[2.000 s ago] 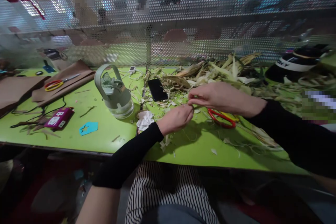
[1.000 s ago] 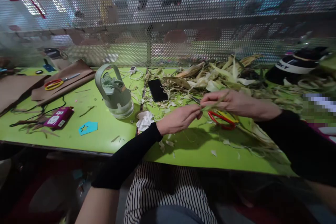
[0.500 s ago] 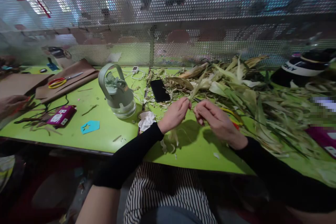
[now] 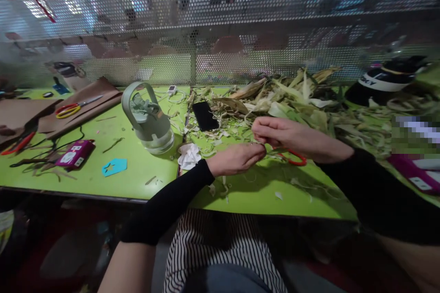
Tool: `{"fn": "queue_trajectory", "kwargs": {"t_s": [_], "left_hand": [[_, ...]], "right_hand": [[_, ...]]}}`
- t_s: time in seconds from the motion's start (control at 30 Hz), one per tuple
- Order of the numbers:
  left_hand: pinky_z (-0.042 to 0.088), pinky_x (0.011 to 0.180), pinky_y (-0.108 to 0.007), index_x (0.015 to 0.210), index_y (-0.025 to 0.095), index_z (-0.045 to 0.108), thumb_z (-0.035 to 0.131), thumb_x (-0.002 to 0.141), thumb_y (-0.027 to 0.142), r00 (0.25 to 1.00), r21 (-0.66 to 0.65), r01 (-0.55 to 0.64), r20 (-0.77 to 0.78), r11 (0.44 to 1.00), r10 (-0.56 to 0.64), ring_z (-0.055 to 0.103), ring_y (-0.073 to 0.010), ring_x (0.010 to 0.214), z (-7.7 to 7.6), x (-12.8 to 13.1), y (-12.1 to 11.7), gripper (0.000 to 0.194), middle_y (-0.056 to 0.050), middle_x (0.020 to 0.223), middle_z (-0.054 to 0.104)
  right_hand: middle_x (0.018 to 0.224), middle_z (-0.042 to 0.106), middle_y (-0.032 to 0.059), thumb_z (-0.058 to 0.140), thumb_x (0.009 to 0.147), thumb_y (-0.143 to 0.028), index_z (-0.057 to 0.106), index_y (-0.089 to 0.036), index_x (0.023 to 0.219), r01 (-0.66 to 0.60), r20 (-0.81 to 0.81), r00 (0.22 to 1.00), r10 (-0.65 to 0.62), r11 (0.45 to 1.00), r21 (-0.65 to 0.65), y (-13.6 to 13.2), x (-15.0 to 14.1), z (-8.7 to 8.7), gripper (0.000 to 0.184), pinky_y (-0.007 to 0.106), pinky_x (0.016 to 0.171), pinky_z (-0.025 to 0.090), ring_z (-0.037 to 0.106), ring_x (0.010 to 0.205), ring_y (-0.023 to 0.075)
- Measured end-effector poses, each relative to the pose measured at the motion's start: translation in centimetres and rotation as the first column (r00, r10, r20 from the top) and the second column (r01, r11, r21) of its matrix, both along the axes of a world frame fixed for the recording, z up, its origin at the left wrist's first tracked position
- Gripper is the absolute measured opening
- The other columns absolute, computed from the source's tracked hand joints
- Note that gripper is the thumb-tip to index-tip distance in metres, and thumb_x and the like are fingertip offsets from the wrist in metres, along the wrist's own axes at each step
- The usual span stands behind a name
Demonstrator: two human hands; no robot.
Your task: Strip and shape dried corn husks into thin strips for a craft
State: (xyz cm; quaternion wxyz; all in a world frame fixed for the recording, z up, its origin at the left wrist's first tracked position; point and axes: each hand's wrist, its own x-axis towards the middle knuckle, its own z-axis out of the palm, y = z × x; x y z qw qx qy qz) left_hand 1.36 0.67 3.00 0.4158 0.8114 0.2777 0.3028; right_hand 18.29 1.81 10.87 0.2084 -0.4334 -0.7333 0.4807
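My left hand [image 4: 237, 159] is closed in a pinch above the green table, palm side down. Just above and to its right, my right hand [image 4: 287, 135] is also closed, its fingertips almost meeting those of the left. A bit of corn husk [image 4: 271, 150] shows at the fingertips, the rest hidden by my fingers. Beneath my right hand lies a pair of scissors with a red handle [image 4: 297, 159], partly covered. Behind my hands spreads a heap of corn husks [image 4: 292, 91], pale and green. A black phone [image 4: 205, 116] lies beside the heap.
A pale green bottle [image 4: 147, 119] stands left of centre, near a crumpled tissue [image 4: 189, 155]. Further left are a magenta box [image 4: 75, 153], a blue paper tag [image 4: 114, 167] and scissors [image 4: 68, 110] on brown sheets. A perforated screen [image 4: 192, 55] closes the back; a black cap [image 4: 385, 80] sits right.
My left hand has moved right and down, and my right hand has risen to meet it. The husk that stood up from my left fingers no longer shows upright. The view has shifted slightly.
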Motion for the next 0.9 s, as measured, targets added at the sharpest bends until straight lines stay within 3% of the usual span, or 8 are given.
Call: {"fn": "queue_trajectory", "kwargs": {"t_s": [0.07,0.13,0.2,0.3,0.4,0.6,0.77,0.9], "left_hand": [[0.041,0.069,-0.026,0.081,0.021,0.047,0.042,0.100,0.031,0.982,-0.199,0.079,0.183,0.977,-0.043,0.041,-0.0118,0.064,0.3,0.0,-0.4,0.022,0.002,0.072,0.043],[0.035,0.060,-0.024,0.084,0.021,0.045,0.035,0.103,0.040,0.900,-0.409,0.158,0.435,0.899,0.040,0.031,-0.0101,0.056,0.1,0.2,-0.5,0.028,0.006,0.067,0.031],[0.036,0.060,-0.023,0.082,0.020,0.045,0.036,0.102,0.037,0.803,-0.514,0.190,0.572,0.837,0.169,0.028,-0.0092,0.054,-0.3,0.7,-0.3,0.028,0.007,0.065,0.027],[0.040,0.069,-0.024,0.075,0.017,0.049,0.039,0.100,0.025,0.726,-0.566,0.052,0.587,0.823,0.358,0.043,-0.0099,0.065,-0.7,1.1,0.3,0.028,0.002,0.071,0.044],[0.037,0.070,-0.023,0.073,0.016,0.051,0.043,0.098,0.020,0.705,-0.610,-0.123,0.502,0.783,0.501,0.044,-0.0096,0.071,-0.6,1.0,0.6,0.027,0.000,0.079,0.051],[0.031,0.061,-0.024,0.080,0.016,0.061,0.046,0.097,0.022,0.703,-0.734,-0.084,0.436,0.674,0.562,0.038,-0.0098,0.063,-0.4,0.2,1.1,0.023,0.002,0.072,0.048],[0.034,0.062,-0.023,0.082,0.015,0.063,0.052,0.095,0.024,0.681,-0.762,0.027,0.488,0.647,0.546,0.044,-0.0093,0.065,-1.0,0.3,1.5,0.020,0.001,0.073,0.051],[0.034,0.063,-0.022,0.078,0.015,0.060,0.052,0.095,0.022,0.681,-0.762,-0.019,0.464,0.647,0.566,0.042,-0.0078,0.062,-1.1,0.6,1.4,0.020,0.002,0.070,0.048]], "right_hand": [[0.065,0.049,-0.0020,0.077,0.079,-0.047,0.057,-0.021,0.069,-0.024,-0.113,0.994,0.007,0.988,-0.151,0.9,0.5,-0.2,0.034,0.027,0.052,0.036,0.043,0.057,0.0114],[0.063,0.048,-0.0024,0.077,0.078,-0.044,0.060,-0.022,0.071,0.035,-0.286,0.953,-0.095,0.978,-0.207,1.3,0.4,-1.7,0.029,0.027,0.048,0.035,0.040,0.053,0.0110],[0.058,0.042,-0.0045,0.081,0.073,-0.039,0.058,-0.023,0.068,0.161,-0.500,0.831,-0.243,0.966,-0.202,1.2,-0.2,-3.8,0.029,0.025,0.045,0.033,0.037,0.051,0.0101],[0.064,0.049,-0.0026,0.086,0.068,-0.036,0.058,-0.023,0.068,0.249,-0.644,0.689,-0.332,0.943,-0.220,0.7,-1.6,-6.5,0.031,0.024,0.053,0.043,0.049,0.061,0.0121],[0.071,0.055,-0.0012,0.086,0.069,-0.046,0.057,-0.024,0.067,0.288,-0.690,0.643,-0.332,0.940,-0.184,0.8,-2.6,-7.8,0.036,0.026,0.058,0.047,0.054,0.068,0.0138],[0.082,0.064,-0.0024,0.085,0.073,-0.049,0.062,-0.025,0.077,0.406,-0.700,0.656,-0.284,0.914,0.010,1.3,-2.3,-8.9,0.033,0.026,0.068,0.050,0.058,0.072,0.0120],[0.073,0.060,-0.0036,0.083,0.076,-0.050,0.057,-0.025,0.075,0.394,-0.690,0.683,-0.239,0.916,0.072,1.2,-1.8,-8.9,0.036,0.026,0.057,0.045,0.052,0.060,0.0107],[0.063,0.051,-0.0062,0.080,0.079,-0.050,0.054,-0.025,0.080,0.404,-0.531,0.811,-0.248,0.893,0.200,1.1,-1.4,-8.8,0.036,0.026,0.049,0.037,0.045,0.053,0.0108]]}}
